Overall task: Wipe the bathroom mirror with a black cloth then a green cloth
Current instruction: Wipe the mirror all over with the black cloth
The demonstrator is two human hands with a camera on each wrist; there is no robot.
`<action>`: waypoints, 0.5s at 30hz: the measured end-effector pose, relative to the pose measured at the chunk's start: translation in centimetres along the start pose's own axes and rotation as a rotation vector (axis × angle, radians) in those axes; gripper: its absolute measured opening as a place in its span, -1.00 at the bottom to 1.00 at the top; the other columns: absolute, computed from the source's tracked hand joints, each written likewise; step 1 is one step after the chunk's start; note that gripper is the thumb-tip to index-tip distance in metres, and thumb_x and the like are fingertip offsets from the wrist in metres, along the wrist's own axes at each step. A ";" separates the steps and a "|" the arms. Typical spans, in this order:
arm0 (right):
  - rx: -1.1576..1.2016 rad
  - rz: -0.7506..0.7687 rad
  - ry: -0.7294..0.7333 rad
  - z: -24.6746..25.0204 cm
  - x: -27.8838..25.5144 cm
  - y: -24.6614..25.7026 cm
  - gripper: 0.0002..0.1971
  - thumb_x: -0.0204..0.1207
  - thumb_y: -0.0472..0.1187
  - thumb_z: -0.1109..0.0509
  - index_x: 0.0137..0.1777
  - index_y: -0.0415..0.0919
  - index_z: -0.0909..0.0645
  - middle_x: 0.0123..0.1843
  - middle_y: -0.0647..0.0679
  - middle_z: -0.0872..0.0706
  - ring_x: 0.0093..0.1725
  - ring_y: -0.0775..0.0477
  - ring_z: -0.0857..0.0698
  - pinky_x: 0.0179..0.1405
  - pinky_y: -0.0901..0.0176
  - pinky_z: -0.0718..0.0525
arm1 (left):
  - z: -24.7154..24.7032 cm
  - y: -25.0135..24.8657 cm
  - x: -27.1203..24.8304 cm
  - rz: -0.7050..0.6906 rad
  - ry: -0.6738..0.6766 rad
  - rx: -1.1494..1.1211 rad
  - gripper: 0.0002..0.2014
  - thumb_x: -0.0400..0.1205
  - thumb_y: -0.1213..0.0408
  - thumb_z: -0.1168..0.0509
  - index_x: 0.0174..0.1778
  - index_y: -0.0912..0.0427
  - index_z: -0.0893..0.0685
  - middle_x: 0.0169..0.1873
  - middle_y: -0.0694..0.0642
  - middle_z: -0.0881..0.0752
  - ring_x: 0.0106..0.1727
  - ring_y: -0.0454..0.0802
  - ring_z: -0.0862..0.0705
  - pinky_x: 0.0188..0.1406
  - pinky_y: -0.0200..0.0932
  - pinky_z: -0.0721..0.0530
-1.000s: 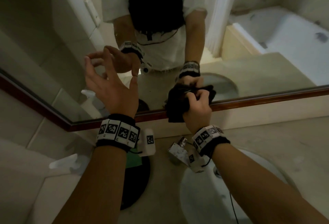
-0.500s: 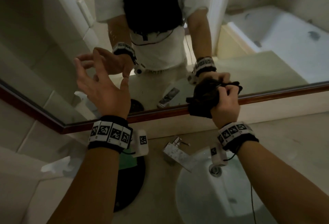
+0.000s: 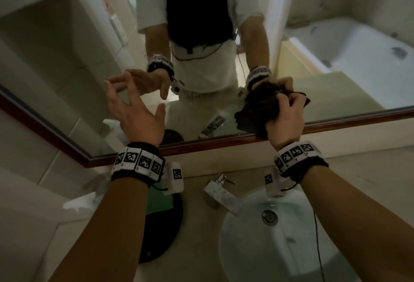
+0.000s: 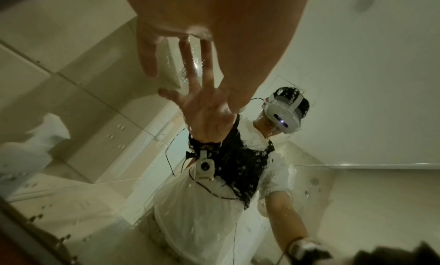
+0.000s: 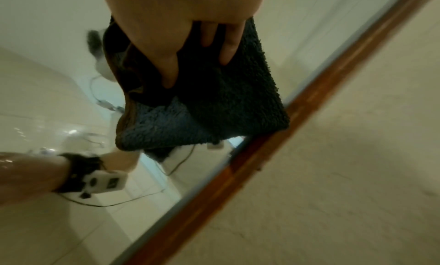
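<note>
We note the mirror (image 3: 89,62) as our landmark; its brown wooden frame (image 3: 224,145) runs along the lower edge.

Right hand (image 3: 285,120): fingers curled round a bunched black cloth (image 3: 253,113), which it holds against the glass just above the frame, toward the mirror's lower right. In the right wrist view the fingers (image 5: 228,47) dig into the cloth (image 5: 233,107), and the cloth's lower corner reaches the frame (image 5: 262,156).

Left hand (image 3: 134,113): empty, fingers spread and relaxed, raised in front of the mirror's lower left part. We cannot tell whether the fingertips touch the glass. In the left wrist view the hand (image 4: 214,33) meets its own reflection closely, and water droplets (image 4: 250,165) speckle the glass.

Below the mirror, on the table (image 3: 369,192): a white sink (image 3: 257,248) under the right hand, with a metal tap (image 3: 219,189) behind it, near the frame. Below the left wrist sits a round black tray (image 3: 161,232) carrying a green cloth (image 3: 159,201), partly hidden by the wrist. Further left lies something white (image 3: 80,202), too blurred to identify.
</note>
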State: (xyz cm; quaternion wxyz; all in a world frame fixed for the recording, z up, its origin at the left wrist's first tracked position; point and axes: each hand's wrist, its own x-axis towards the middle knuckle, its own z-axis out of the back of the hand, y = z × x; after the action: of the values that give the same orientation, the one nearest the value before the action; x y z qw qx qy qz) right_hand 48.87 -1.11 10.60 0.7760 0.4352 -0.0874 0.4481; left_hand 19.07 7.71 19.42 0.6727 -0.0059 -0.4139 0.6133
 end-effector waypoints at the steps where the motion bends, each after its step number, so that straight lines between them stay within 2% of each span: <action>1: 0.012 0.027 -0.014 0.3 0.4 0.7 -0.58 0.43 -0.24 -0.45 0.30 -0.12 -0.54 0.32 -0.24 -0.42 0.04 -0.31 -0.61 -0.15 -0.06 -0.72 | 0.1 0.0 0.0 0.001 0.011 0.004 -0.02 0.58 0.05 -0.49 0.76 -0.13 0.05 0.74 0.23 0.20 0.74 0.23 0.05 0.53 0.31 -0.35; 4: 0.057 0.098 -0.035 1.1 1.5 2.9 -0.57 0.43 -0.23 -0.42 0.33 -0.10 -0.55 0.34 -0.24 -0.42 0.13 -0.30 -0.60 -0.09 -0.03 -0.70 | 0.5 0.6 0.2 -0.021 0.034 -0.010 -0.03 0.57 0.09 -0.50 0.76 -0.14 0.02 0.74 0.21 0.19 0.74 0.19 -0.02 0.52 0.22 -0.40; 7: 0.080 0.141 -0.049 2.0 2.6 5.0 -0.54 0.42 -0.24 -0.42 0.35 -0.13 -0.56 0.35 -0.28 -0.42 0.18 -0.34 -0.59 -0.05 -0.11 -0.74 | 1.2 1.0 0.7 -0.049 0.010 -0.037 -0.11 0.55 0.16 -0.51 0.72 -0.11 -0.15 0.71 0.16 0.04 0.70 0.16 -0.19 0.52 0.14 -0.48; 11: 0.102 0.214 -0.082 2.9 3.9 7.3 -0.49 0.36 -0.30 -0.42 0.36 -0.14 -0.57 0.35 -0.33 -0.45 0.23 -0.38 -0.58 -0.08 -0.15 -0.75 | 2.4 1.5 1.6 -0.088 -0.001 -0.036 -0.29 0.52 0.14 -0.50 0.59 -0.10 -0.37 0.62 0.10 -0.16 0.58 0.19 -0.36 0.47 0.23 -0.54; 13: 0.113 0.248 -0.108 3.3 4.7 8.7 -0.46 0.33 -0.34 -0.42 0.37 -0.13 -0.56 0.37 -0.32 -0.44 0.27 -0.37 -0.57 -0.02 -0.16 -0.76 | 3.2 1.4 2.1 -0.069 -0.001 -0.021 -0.38 0.54 0.10 -0.47 0.52 -0.09 -0.43 0.59 0.11 -0.21 0.54 0.23 -0.39 0.42 0.25 -0.56; 15: 0.115 0.272 -0.136 3.9 5.6 9.9 -0.45 0.33 -0.36 -0.42 0.38 -0.12 -0.57 0.40 -0.32 -0.43 0.32 -0.36 -0.54 0.09 -0.17 -0.73 | 4.0 0.9 2.6 -0.041 0.004 0.021 -0.42 0.58 0.07 -0.44 0.52 -0.05 -0.44 0.61 0.14 -0.20 0.57 0.23 -0.32 0.49 0.20 -0.49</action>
State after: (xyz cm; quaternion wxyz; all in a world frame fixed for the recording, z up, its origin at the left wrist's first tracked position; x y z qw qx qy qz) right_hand 45.44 1.61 21.80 0.6742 0.4922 -0.1720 0.5231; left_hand 15.77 8.10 23.03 0.6860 0.0083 -0.4060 0.6038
